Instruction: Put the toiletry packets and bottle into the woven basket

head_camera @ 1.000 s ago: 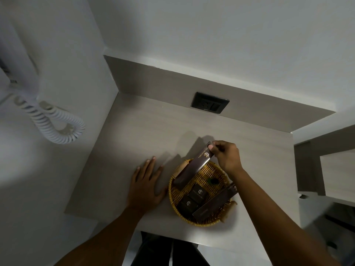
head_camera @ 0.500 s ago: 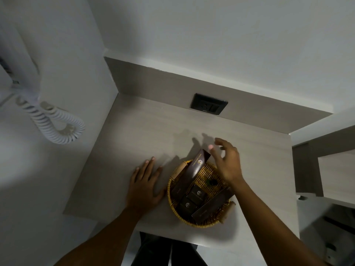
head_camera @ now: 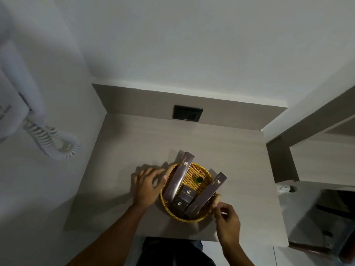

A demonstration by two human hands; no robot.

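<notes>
The round woven basket point(head_camera: 194, 219) stands near the counter's front edge. Inside it, two long dark packets point(head_camera: 179, 177) point(head_camera: 206, 194) lean on the rim, one at the left and one at the right. Two small square dark packets point(head_camera: 187, 193) point(head_camera: 179, 204) lie between them. A small bottle with a dark cap point(head_camera: 198, 179) lies at the back of the basket. My left hand point(head_camera: 148, 186) rests beside the left wooden handle, fingers spread, thumb against it. My right hand point(head_camera: 228, 223) pinches the right wooden handle point(head_camera: 217, 199).
The pale wood counter point(head_camera: 134, 150) fills a corner, with walls at the left and back. A black wall outlet point(head_camera: 187, 113) sits behind the basket. A white wall phone with a coiled cord point(head_camera: 53, 139) hangs at the left. A lower shelf point(head_camera: 317, 162) adjoins at the right.
My right hand let go of the left long packet, which now leans in the basket, and moved to the right handle. My left hand shifted from flat on the counter to the left handle.
</notes>
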